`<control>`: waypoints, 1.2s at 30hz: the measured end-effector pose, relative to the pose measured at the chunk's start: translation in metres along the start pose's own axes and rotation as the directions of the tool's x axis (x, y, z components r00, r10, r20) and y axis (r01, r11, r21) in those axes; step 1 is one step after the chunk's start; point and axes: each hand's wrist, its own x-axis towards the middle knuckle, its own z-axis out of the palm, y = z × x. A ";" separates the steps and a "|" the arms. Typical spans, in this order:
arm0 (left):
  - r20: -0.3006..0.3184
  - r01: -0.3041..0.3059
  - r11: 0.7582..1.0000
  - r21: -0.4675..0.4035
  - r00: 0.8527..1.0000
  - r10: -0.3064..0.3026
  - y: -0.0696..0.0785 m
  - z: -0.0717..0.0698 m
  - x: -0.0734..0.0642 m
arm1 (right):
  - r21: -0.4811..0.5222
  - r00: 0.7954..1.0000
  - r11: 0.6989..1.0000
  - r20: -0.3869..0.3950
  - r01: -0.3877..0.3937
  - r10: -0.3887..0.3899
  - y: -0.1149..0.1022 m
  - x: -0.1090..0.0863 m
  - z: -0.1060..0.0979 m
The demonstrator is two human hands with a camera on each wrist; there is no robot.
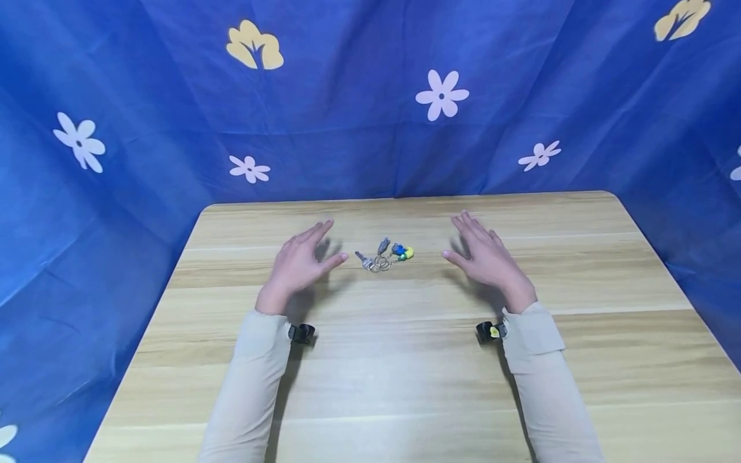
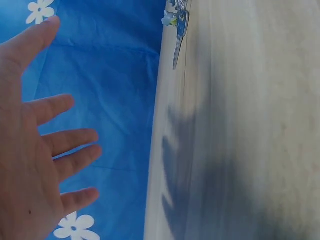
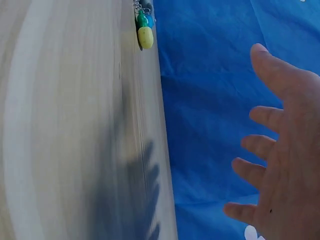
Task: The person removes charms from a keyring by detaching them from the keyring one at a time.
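Wooden tabletop (image 1: pixel 393 379), key (image 1: pixel 365 260) aslant, tip (image 1: pixel 357 254) leftward and away

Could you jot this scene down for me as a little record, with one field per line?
Left hand: raised above the table, fingers spread, holding nothing
Right hand: likewise raised, empty
Between the hands: a key, metal rings, a small grey piece and colourful charms
Nearest left hand: the key
Nearest right hand: the charms
Surface: wood-grain table
Backdrop: blue cloth with flower prints
On each wrist: a small black device
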 end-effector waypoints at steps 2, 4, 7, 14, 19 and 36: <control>0.016 0.002 1.000 -0.031 1.000 -0.002 0.000 0.002 0.002 | 0.023 1.000 1.000 0.013 0.013 -0.014 -0.001 0.004 0.001; 0.046 0.009 0.996 -0.084 0.999 -0.005 0.001 0.004 0.006 | 0.041 0.999 0.999 0.033 0.031 -0.032 -0.002 0.007 0.001; 0.110 0.016 0.973 -0.231 0.994 0.009 0.004 0.008 0.015 | 0.061 0.997 0.997 0.059 0.048 -0.051 -0.004 0.012 0.001; 0.223 0.078 0.847 -0.527 0.973 0.050 0.015 0.020 0.034 | 0.205 0.987 0.976 0.124 0.076 -0.103 -0.015 0.025 0.002; 0.266 0.100 0.819 -0.566 0.962 0.066 0.018 0.027 0.039 | 0.248 0.975 0.964 0.172 0.093 -0.138 -0.021 0.033 0.005; 0.337 0.126 0.814 -0.567 0.937 0.090 0.021 0.042 0.047 | 0.301 0.956 0.944 0.211 0.136 -0.205 -0.031 0.050 0.028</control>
